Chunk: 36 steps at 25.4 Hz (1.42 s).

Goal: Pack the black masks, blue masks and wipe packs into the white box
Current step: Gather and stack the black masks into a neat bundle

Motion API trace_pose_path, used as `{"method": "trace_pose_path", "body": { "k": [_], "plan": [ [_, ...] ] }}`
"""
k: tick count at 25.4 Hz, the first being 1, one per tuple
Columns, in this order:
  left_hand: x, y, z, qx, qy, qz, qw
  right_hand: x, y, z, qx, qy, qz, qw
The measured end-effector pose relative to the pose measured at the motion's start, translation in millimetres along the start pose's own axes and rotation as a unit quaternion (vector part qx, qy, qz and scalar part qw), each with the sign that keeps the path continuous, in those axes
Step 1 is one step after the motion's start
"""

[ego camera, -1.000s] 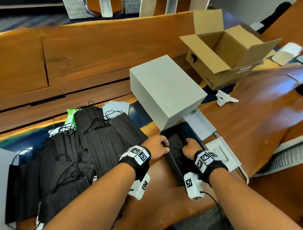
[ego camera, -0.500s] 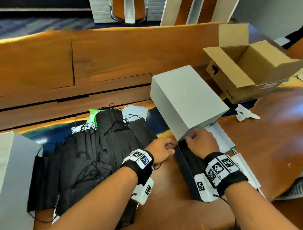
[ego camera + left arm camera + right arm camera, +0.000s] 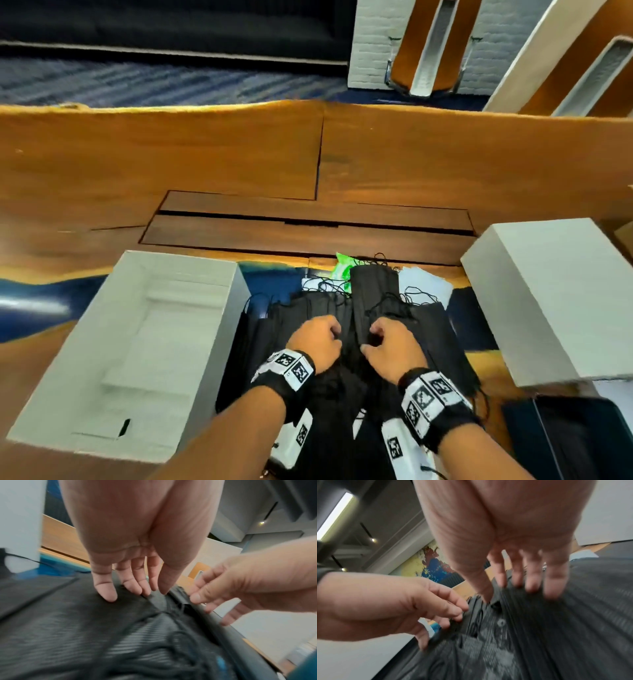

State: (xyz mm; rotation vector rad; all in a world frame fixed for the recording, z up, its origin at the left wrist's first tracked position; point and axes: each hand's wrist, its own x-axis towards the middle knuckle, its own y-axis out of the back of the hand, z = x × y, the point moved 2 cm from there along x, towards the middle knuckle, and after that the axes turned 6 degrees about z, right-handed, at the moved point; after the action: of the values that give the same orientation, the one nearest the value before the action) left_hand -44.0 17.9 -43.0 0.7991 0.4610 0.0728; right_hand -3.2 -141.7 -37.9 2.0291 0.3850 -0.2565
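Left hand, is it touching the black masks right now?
Touching. In the left wrist view the left hand has its fingertips pressed down on the black masks, with no gap under them.

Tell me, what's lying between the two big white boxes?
The pile of black masks, with both hands on it, fills the gap between the open white box and closed white box; head view shows it.

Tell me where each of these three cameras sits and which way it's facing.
Head: on the person's head, looking forward and down at the black masks between two white boxes; both forearms, left hand and right hand show.
Left wrist: under the left wrist, looking along the palm to fingertips on the masks.
Right wrist: under the right wrist, looking along its fingers to the masks.
Shared: both wrist views show the opposite hand and the mask pile.
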Motion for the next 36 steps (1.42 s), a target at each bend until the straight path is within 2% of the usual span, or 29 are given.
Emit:
{"method": "trace_pose_path", "body": {
  "k": [3, 6, 8, 11, 15, 17, 18, 19, 21, 22, 23, 25, 27, 30, 31, 34, 36],
  "plan": [
    [2, 12, -29, -0.011, 0.009, 0.012, 1.000, -3, -6, -1, -0.042, -0.104, 0.072, 0.991],
    [-2, 10, -30, -0.013, -0.011, 0.015, 1.000, -11, -9, 11, -0.022, -0.161, 0.044, 0.986],
    [-3, 6, -21, -0.012, -0.029, 0.008, 0.999, -13, -10, 16, -0.029, -0.163, 0.028, 0.986],
    [-5, -3, -4, -0.018, -0.047, -0.018, 0.999, -14, 3, 13, -0.002, -0.138, 0.050, 0.989],
    [-5, -13, 15, -0.112, -0.033, -0.041, 0.992, -30, 30, 10, 0.035, -0.131, 0.106, 0.985],
    [-2, -16, 20, -0.174, -0.013, -0.057, 0.983, -35, 46, -1, 0.089, -0.094, 0.141, 0.982],
    [-3, -18, 24, -0.232, 0.007, -0.082, 0.969, -35, 54, -7, 0.142, -0.074, 0.149, 0.976],
    [-4, -18, 28, -0.309, 0.037, -0.118, 0.943, -33, 60, -14, 0.207, -0.062, 0.147, 0.965],
    [-4, -17, 35, -0.476, 0.096, -0.168, 0.858, -26, 63, -25, 0.336, -0.067, 0.102, 0.934],
    [-3, -14, 39, -0.524, 0.107, -0.166, 0.829, -22, 61, -26, 0.385, -0.087, 0.066, 0.917],
    [3, -12, 40, -0.540, 0.113, -0.144, 0.821, -17, 55, -25, 0.425, -0.115, 0.029, 0.898],
    [14, -10, 40, -0.536, 0.130, -0.095, 0.829, -10, 44, -21, 0.465, -0.147, -0.036, 0.872],
    [24, -16, 38, -0.505, 0.148, -0.080, 0.847, -2, 35, -18, 0.442, -0.138, -0.067, 0.884],
    [40, -16, 40, -0.399, 0.123, -0.040, 0.908, 23, 34, -10, 0.388, -0.142, 0.002, 0.911],
    [47, -13, 40, -0.372, 0.125, -0.022, 0.920, 34, 34, -6, 0.370, -0.147, 0.028, 0.917],
    [65, -8, 41, -0.348, 0.162, -0.032, 0.923, 59, 35, 0, 0.259, -0.140, 0.069, 0.953],
    [72, -9, 39, -0.307, 0.170, -0.032, 0.936, 68, 31, 2, 0.193, -0.135, 0.079, 0.969]
  ]
}}
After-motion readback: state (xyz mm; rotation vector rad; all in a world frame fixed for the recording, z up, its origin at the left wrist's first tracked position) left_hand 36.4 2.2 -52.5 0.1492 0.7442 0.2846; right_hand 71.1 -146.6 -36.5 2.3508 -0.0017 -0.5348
